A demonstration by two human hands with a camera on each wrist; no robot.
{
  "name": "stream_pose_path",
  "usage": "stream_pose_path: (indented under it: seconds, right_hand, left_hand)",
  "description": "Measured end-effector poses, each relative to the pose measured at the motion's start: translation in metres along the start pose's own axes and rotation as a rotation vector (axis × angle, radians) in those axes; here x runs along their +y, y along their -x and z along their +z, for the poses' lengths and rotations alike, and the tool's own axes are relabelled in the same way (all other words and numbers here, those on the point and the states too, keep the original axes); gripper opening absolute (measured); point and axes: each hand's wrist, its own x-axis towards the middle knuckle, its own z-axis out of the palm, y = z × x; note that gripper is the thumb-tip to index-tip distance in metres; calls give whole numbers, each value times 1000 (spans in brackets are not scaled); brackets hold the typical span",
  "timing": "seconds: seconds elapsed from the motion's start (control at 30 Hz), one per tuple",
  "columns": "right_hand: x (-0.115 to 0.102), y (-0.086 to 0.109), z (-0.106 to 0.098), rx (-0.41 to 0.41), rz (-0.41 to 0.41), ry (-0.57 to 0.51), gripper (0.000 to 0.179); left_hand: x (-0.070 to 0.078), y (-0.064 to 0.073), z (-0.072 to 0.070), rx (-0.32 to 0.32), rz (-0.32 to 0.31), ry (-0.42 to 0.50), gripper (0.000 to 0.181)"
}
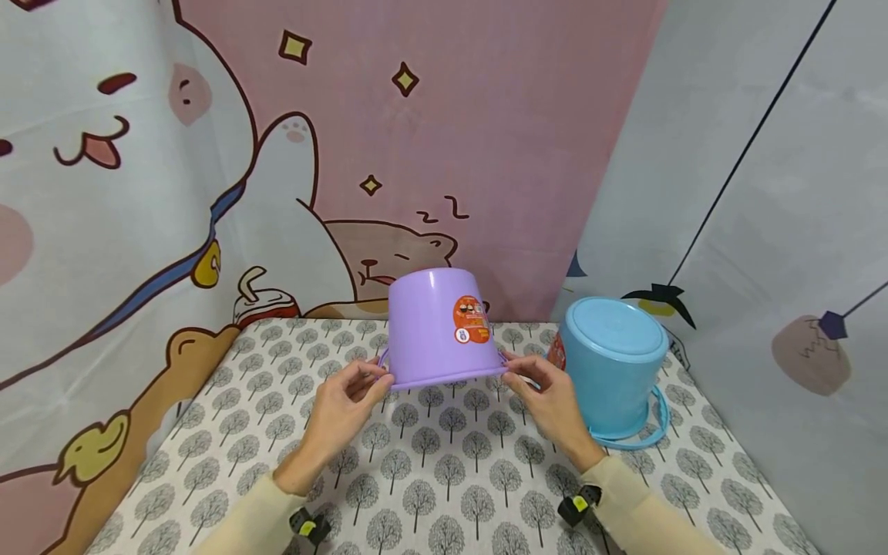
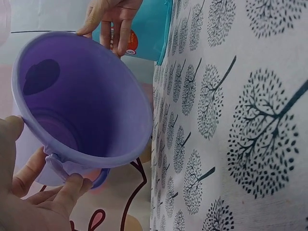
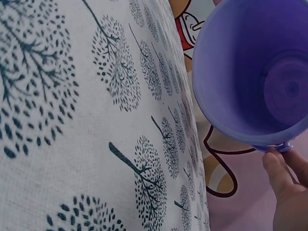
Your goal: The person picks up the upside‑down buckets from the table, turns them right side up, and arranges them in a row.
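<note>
Wall (image 1: 513, 139): two letters "Z" (image 1: 454, 206), legible, above the bear (image 1: 388, 240). Purple bucket (image 1: 426, 331): orange label (image 1: 471, 319), print too small to read. Blue bucket (image 1: 613, 385): red label (image 1: 557, 352), partly hidden, wording not legible with certainty.

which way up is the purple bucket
Upside down, slightly tilted: the head view shows the purple bucket with its rim lowest and narrower end up.

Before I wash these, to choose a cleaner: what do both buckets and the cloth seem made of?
Purple bucket: likely plastic, glossy; bright highlight. Blue bucket: probably plastic, satin; smooth, ringed base. Cloth: seemingly fabric, matte; weave shows, fibre unclear.
</note>
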Motion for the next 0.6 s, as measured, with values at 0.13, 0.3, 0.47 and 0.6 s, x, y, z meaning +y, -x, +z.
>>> stream_pose_path:
  seconds: [0.13, 0.3, 0.47, 0.6]
  right_hand:
    - [-2, 1, 1, 25, -6, -37, 23]
    - [-6, 3, 2, 46, -3, -58, 27]
    - [-7, 3, 0, 53, -22, -49, 27]
    - [-9, 3, 0, 52, -25, -52, 31]
  left_hand:
    - [0, 1, 1, -4, -8, -14, 29]
    - [1, 3, 1, -12, -9, -22, 32]
    - [1, 4, 1, -30, 12, -12, 33]
    - [0, 5, 1, -37, 30, 6, 34]
